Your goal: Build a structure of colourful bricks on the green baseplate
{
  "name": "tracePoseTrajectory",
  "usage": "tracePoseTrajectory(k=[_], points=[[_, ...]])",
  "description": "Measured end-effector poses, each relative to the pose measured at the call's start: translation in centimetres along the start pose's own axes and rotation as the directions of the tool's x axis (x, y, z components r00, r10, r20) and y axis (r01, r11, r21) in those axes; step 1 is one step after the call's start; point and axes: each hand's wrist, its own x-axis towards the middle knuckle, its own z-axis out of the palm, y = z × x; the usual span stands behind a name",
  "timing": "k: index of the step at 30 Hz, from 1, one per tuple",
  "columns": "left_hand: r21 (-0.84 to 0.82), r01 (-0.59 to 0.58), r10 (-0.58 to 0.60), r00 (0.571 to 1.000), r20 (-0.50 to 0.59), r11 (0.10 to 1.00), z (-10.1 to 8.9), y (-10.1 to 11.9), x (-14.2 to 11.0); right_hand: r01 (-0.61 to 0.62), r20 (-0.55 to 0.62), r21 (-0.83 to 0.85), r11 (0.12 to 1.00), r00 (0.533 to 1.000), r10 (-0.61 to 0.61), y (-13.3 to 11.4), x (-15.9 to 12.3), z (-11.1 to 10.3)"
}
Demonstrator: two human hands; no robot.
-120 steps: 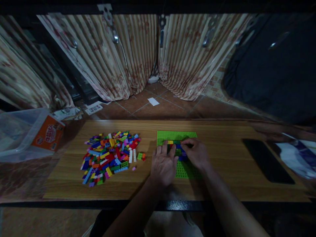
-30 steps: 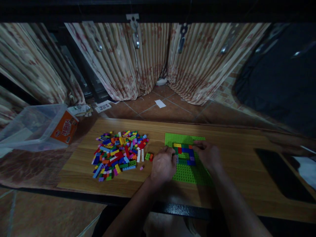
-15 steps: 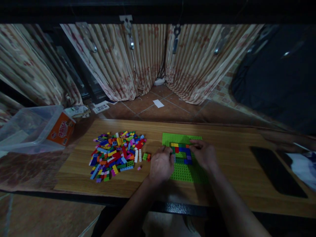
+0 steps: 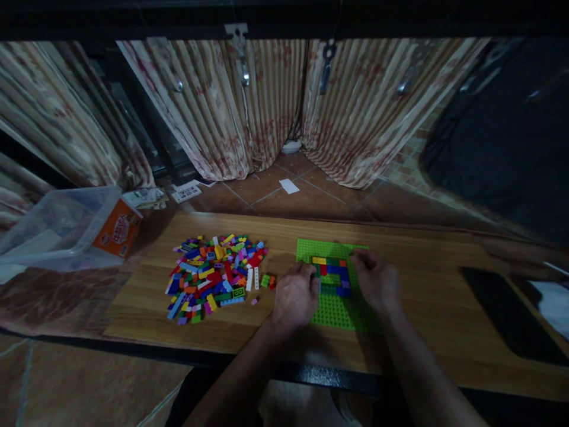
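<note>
A green studded baseplate [image 4: 340, 317] lies on the wooden board. On it a frame of toy building bricks [image 4: 334, 270] shows yellow, red, green, orange and blue pieces around a gap. My left hand [image 4: 294, 296] rests at the left edge of the frame, fingers curled and closed by a dark green brick; its fingertips are partly hidden. To the right of the frame, my right hand [image 4: 377, 281] hovers over the baseplate, a small gap from the bricks. Its thumb and forefinger are pinched together; whatever is between them is too dark to make out.
A pile of loose bricks [image 4: 208, 276] spreads over the left of the wooden board [image 4: 422, 296]. Between pile and baseplate lie a green and orange brick cluster [image 4: 268, 281] and a small pink brick [image 4: 255, 300]. A black flat object [image 4: 507, 308] lies right; a clear plastic bin [image 4: 66, 228] stands left.
My right hand has drawn slightly right, off the orange corner of the brick frame. My left hand keeps its place at the left edge. The whole view has shifted a little.
</note>
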Motion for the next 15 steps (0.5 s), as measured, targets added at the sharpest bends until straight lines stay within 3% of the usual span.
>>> tracePoseTrajectory(k=[4, 8, 15], points=[[0.019, -0.035, 0.035, 0.999, -0.02, 0.999, 0.3, -0.1, -0.1, 0.176, 0.032, -0.077, 0.981, 0.984, -0.174, -1.1, -1.3, 0.6], [0.057, -0.061, 0.062, 0.998, -0.013, 0.997, 0.3, -0.1, -0.1, 0.369, 0.156, -0.176, 0.913, 0.926, -0.344, -1.2, -2.3, 1.3], [0.051, -0.073, 0.073, 0.997, 0.02, 0.996, 0.2, -0.1, -0.1, 0.42, 0.13, -0.224, 0.879, 0.907, -0.4, -1.4, -3.2, 1.8]])
